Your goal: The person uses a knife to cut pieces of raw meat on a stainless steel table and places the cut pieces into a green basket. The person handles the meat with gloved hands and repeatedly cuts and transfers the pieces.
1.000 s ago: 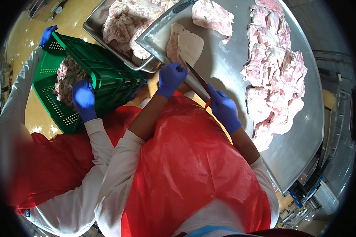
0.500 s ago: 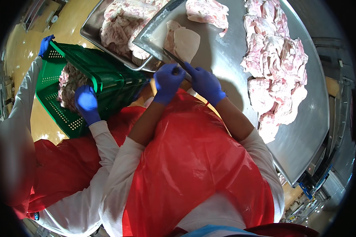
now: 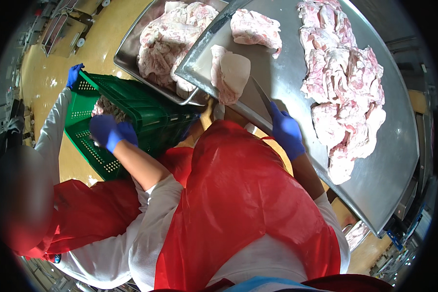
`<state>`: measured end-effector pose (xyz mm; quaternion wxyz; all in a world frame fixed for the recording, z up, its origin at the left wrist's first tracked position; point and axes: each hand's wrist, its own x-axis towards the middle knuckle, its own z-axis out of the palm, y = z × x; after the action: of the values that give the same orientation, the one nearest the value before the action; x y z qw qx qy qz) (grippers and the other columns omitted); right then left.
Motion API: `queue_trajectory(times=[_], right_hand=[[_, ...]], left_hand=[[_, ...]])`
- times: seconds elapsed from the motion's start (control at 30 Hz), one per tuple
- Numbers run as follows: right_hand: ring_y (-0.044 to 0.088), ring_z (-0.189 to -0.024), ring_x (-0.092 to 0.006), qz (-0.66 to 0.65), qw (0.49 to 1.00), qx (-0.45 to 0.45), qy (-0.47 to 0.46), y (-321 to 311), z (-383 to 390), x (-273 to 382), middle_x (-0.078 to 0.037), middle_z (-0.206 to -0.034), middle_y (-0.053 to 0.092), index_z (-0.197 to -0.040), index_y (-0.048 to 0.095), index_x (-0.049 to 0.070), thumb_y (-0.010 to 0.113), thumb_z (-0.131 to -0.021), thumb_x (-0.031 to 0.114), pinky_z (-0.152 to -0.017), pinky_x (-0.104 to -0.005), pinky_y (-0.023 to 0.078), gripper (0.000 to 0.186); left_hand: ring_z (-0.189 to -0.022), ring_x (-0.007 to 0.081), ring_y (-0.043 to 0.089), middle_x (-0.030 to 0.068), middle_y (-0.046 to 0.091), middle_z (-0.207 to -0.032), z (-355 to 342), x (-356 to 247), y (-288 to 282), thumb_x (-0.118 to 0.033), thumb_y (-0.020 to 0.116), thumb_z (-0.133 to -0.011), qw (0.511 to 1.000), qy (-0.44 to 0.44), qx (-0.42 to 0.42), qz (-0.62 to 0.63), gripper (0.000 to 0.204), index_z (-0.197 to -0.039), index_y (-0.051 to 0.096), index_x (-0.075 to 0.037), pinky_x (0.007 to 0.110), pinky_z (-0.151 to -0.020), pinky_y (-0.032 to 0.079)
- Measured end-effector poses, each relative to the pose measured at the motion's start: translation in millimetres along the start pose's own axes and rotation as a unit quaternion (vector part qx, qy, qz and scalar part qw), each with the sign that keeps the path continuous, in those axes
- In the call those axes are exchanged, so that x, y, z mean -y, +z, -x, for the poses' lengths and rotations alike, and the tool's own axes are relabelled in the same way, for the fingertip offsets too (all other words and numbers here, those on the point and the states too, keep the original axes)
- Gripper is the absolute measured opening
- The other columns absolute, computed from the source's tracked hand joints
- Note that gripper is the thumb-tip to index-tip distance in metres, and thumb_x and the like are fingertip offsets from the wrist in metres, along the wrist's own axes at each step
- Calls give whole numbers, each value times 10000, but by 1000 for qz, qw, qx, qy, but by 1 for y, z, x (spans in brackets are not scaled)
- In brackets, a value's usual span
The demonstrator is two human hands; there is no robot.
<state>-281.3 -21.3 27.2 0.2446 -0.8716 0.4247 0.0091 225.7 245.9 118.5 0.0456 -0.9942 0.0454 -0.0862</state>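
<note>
My right hand [image 3: 287, 130], in a blue glove, is closed around the handle of a knife [image 3: 262, 95] at the metal table's near edge. The blade points away and left, toward a piece of meat with a smooth pale side [image 3: 233, 73], apart from it. My left hand [image 3: 103, 130], also gloved, is at the mouth of a tilted green crate [image 3: 146, 100] with meat scraps [image 3: 113, 110] inside. Its fingers are blurred and partly hidden, so whether it holds anything does not show. A co-worker's gloved hand [image 3: 128, 133] is right behind it.
The co-worker's other hand [image 3: 74, 75] grips the crate's far rim. A steel tub [image 3: 126, 51] heaped with meat [image 3: 173, 41] adjoins the metal table [image 3: 370, 182]. Another meat piece [image 3: 257, 30] lies farther back, and a long row of meat [image 3: 343, 87] runs along the right.
My left hand has moved from beside the knife leftward to the crate. My right hand has shifted right and nearer, taking the knife off the pale-sided meat. The whole view has shifted slightly.
</note>
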Motion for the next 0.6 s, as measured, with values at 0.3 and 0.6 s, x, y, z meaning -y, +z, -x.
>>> queue_trajectory(times=[0.3,0.6], right_hand=[[654,-721,-191,-272,946,-131,119,10,57,-32,-150,-813,697,-1480,551,57,583,-977,80,-740,-347,544,504],[677,-754,-165,-290,911,-227,187,16,71,-22,-142,-866,722,-1507,537,113,575,-979,37,-746,-328,548,534]], left_hand=[[-1308,253,561,53,633,-1354,144,-312,85,-155,594,-879,536,768,45,347,483,-1358,636,-200,441,-1108,431],[-885,293,728,123,748,-953,169,-429,45,-286,793,-755,502,814,294,2,452,-1193,732,-192,452,-808,561]])
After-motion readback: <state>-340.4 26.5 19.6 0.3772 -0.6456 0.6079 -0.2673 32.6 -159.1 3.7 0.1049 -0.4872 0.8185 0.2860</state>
